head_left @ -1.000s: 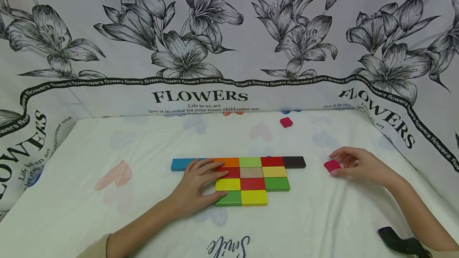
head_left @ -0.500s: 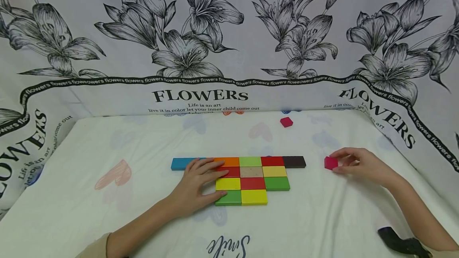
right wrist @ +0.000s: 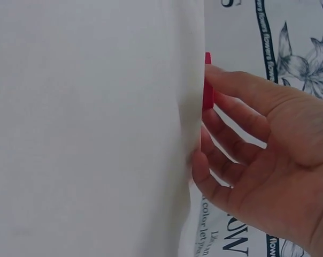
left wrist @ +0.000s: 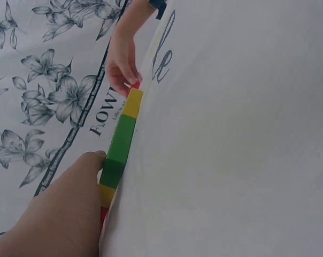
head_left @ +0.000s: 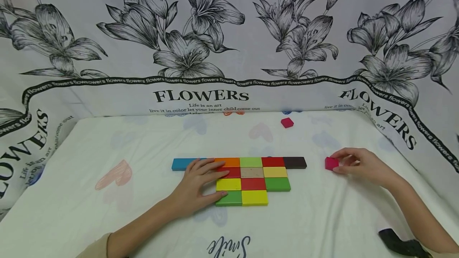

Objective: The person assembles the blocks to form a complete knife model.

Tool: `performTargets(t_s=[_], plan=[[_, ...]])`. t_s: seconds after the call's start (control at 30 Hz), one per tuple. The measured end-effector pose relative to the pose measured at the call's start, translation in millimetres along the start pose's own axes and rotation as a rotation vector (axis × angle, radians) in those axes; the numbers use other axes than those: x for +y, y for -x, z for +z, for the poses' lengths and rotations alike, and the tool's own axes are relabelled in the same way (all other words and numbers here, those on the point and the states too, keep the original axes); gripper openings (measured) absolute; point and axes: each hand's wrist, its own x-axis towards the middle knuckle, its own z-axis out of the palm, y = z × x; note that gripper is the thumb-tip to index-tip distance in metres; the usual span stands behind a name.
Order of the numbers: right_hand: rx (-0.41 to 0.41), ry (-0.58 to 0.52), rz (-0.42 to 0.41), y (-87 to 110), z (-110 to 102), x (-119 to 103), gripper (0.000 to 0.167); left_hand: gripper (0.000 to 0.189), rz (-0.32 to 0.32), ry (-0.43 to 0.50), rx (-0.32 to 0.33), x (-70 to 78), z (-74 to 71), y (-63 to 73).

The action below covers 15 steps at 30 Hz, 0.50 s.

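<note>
Flat coloured blocks lie edge to edge in rows, with a yellow block (head_left: 255, 197) and a green block (head_left: 229, 198) in the nearest row. My left hand (head_left: 191, 190) rests along the left side of these rows, fingers spread over the blue block (head_left: 181, 164) and a red block, thumb on the near green one. To the right, my right hand (head_left: 369, 166) pinches a small pinkish-red block (head_left: 331, 163) between thumb and fingertips, apart from the rows. In the right wrist view, the cloth partly hides this pinkish-red block (right wrist: 208, 96).
A second pinkish-red block (head_left: 287, 122) lies far back on the white cloth (head_left: 143, 142). The black block (head_left: 295, 163) ends the far row on the right. A flower-printed curtain (head_left: 215, 63) rises behind and at both sides. A black strap (head_left: 401, 244) is at my right sleeve.
My right hand has turned the small pinkish-red block so its near face is squarer to the head view. My left hand and the rows have stayed in place.
</note>
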Motion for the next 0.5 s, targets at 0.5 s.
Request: performTargets(t_s=[0.5], plan=[[0.006, 0.018, -0.068, -2.3, -1, -20, 0.033, 0.053, 0.013, 0.0, 0.016, 0.9, 0.4, 1.0]])
